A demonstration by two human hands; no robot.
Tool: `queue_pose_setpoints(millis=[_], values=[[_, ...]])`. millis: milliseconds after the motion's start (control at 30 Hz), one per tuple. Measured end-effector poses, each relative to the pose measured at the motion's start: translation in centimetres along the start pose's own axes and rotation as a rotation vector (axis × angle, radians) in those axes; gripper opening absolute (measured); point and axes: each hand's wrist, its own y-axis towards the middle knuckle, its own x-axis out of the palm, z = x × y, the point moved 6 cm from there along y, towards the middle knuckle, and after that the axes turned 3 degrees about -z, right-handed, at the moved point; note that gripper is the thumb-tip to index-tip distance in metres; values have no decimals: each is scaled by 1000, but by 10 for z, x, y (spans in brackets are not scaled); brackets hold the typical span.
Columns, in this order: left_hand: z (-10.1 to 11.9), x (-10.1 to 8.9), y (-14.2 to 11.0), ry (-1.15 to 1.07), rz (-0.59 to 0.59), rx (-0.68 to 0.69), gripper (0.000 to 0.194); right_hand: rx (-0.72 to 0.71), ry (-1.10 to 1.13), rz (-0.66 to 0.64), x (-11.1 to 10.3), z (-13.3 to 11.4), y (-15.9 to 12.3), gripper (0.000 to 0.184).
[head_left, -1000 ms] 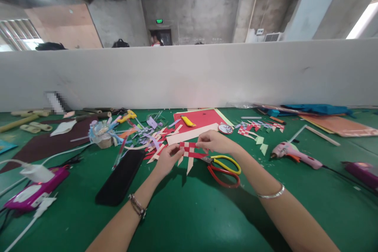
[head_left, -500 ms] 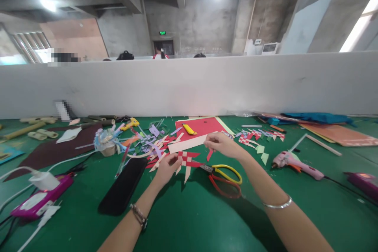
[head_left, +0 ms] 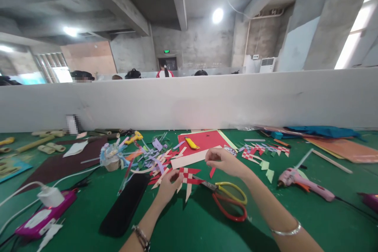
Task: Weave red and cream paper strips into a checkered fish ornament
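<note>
My left hand (head_left: 170,185) pinches the edge of a woven red-and-cream paper piece (head_left: 186,176), whose loose strip ends stick out to the right and downward. Fingers loosely curled, my right hand (head_left: 225,161) hovers to the upper right of the weave. A small red paper scrap (head_left: 212,172) shows just below it, apart from the fingers. Scissors (head_left: 228,197) with one yellow and one orange-red handle lie on the table, blades pointing at the weave. Behind the hands a cream strip (head_left: 191,158) crosses red paper (head_left: 203,138) with a yellow utility knife (head_left: 192,143) on it.
Loose paper strips (head_left: 158,161) are heaped left of centre, beside a cup of strips (head_left: 112,159). A black pouch or phone-like object (head_left: 125,204) lies near my left forearm. Right: a pink glue gun (head_left: 307,187) and checkered woven pieces (head_left: 249,151). A white partition (head_left: 189,104) stands behind.
The view has tilted upward, so the table sits lower in it. The red scrap has come away from my right hand's fingers. My left hand keeps its hold on the weave.
</note>
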Motion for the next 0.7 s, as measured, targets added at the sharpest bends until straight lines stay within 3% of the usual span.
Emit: queue_pose_setpoints(millis=[433,700], values=[[-12,-9,6,-122,70,-49,44,-5,-18,-25,4,2,2,5],[-14,-21,6,-126,136,-61,40,27,-99,-41,5,4,2,4]])
